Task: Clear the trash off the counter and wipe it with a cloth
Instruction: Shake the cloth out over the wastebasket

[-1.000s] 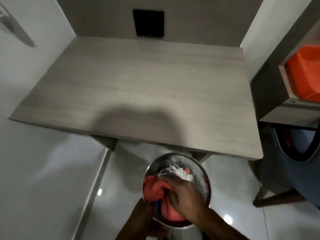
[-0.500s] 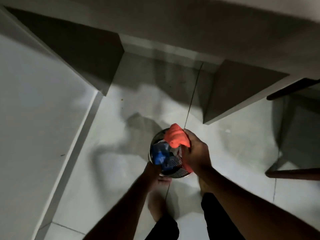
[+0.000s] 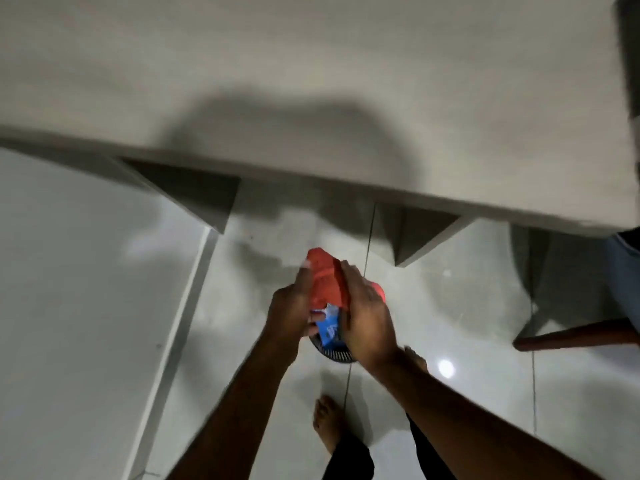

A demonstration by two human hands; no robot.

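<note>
Both hands over the bin, which sits on the floor directly beneath them and is mostly hidden. Right hand is curled around the red cloth; cloth's long axis runs up and away from the wrist, free end poking past the fingertips. Left hand lies flat against the cloth's other side; its grip on the blue wrapper below cannot be told through blur. Counter lies ahead of and above both hands, bare where seen. Right hand is better placed to carry the cloth up. Chair leg stands well off to its right.

cloth between hands | bin (likely) beneath | counter beyond
</note>
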